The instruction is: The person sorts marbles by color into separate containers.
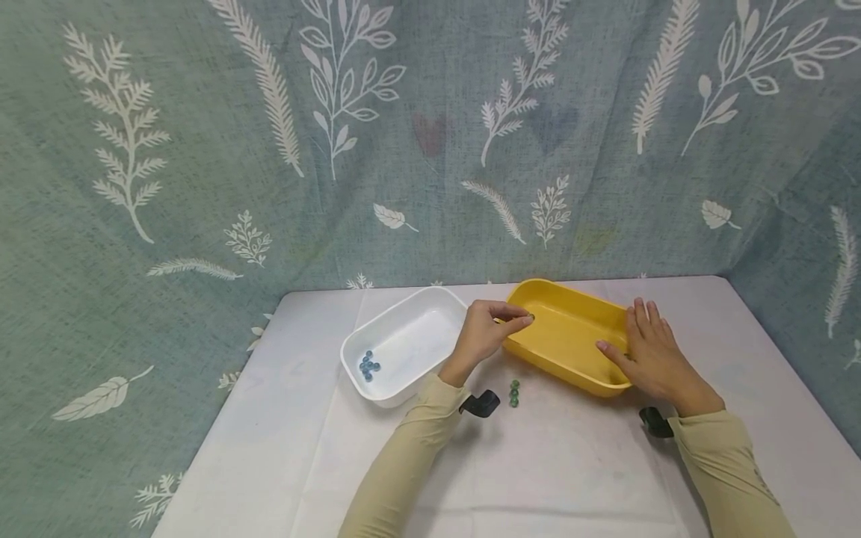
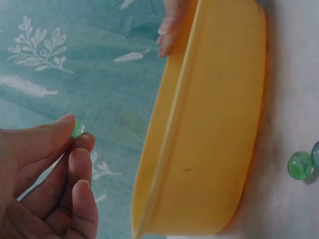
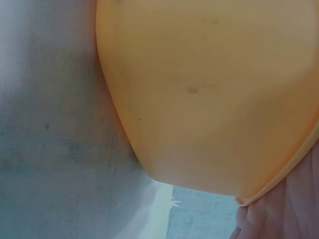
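Note:
In the head view, my left hand point(image 1: 486, 332) is over the near left rim of the yellow tray point(image 1: 561, 365). Its thumb and forefinger pinch a green glass marble point(image 2: 78, 127), clearest in the left wrist view. My right hand point(image 1: 655, 359) rests on the tray's right end, fingers straight and thumb reaching over the inside. The right wrist view shows the tray's outer wall point(image 3: 199, 99) with part of that hand against the rim. A short row of green marbles point(image 1: 514, 393) lies on the table just in front of the tray.
Left of the yellow tray stands a white tray point(image 1: 383, 396) with several blue marbles point(image 1: 368, 366) in its near left corner. Both trays are on a table with a white cloth point(image 1: 538, 478). A patterned green curtain point(image 1: 430, 246) hangs behind the table.

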Tool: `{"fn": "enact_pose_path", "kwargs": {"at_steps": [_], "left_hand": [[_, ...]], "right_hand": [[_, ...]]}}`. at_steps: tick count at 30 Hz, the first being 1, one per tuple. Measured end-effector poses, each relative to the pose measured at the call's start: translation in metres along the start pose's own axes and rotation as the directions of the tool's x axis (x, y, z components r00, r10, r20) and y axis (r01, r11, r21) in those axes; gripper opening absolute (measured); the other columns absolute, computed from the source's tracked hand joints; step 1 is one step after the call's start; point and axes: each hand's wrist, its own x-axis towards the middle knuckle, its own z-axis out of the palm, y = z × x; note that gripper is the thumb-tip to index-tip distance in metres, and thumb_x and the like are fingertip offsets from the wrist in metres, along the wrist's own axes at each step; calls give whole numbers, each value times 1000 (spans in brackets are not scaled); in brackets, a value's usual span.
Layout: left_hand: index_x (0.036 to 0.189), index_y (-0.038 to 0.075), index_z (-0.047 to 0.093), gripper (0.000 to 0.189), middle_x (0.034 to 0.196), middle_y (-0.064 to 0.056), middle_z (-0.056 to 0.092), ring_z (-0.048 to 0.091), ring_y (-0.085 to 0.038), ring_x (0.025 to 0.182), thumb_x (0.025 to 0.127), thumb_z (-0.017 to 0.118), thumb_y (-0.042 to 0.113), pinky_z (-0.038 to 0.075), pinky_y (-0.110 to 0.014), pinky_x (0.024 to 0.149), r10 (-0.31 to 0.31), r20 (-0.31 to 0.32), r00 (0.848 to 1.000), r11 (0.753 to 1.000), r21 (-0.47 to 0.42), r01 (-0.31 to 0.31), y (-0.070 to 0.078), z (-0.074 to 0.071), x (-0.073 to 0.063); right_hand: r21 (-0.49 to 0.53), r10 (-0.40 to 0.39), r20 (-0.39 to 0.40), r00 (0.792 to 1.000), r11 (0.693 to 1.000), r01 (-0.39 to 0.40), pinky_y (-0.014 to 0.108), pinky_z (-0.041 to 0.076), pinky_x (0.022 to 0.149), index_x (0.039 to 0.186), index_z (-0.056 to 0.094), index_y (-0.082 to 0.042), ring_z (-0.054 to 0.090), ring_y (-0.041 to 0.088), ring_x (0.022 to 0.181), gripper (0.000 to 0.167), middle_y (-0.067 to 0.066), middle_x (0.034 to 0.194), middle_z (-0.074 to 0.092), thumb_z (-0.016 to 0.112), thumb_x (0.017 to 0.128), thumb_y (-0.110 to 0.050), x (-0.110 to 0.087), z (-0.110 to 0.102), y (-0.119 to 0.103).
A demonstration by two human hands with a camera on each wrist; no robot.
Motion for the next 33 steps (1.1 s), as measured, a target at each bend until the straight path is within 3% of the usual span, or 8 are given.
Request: {"fn": "enact_pose_path", "kwargs": {"at_steps": [15,24,33], "left_hand": [[101,5,83,18,101,-11,81,72,-13,86,89,82,18,55,-16,69,-12,-14,1000,998,-59,11,-8,17,11],[100,6,83,18,98,-9,82,71,-6,81,88,84,19,56,-15,69,-62,-21,998,997,-44,61,-8,25,15],[100,8,84,16,100,-7,82,69,-3,80,89,83,20,55,-15,68,-69,5,998,997,-21,69,-11,29,15]], "right_hand": [[20,1,10,1000,1000,-1,72,-4,124,157,-1,20,-16,55,155,107,38,166,-13,36,104,-67,-2,0,-3],[29,-10,-9,1000,1000,10,72,-3,124,157,0,19,-15,56,155,106,38,166,-12,37,105,-65,-2,1,0],[40,-7,-12,1000,999,7,72,-3,125,157,0,19,-15,55,156,107,37,167,-13,37,104,-67,-3,2,-2]]}}
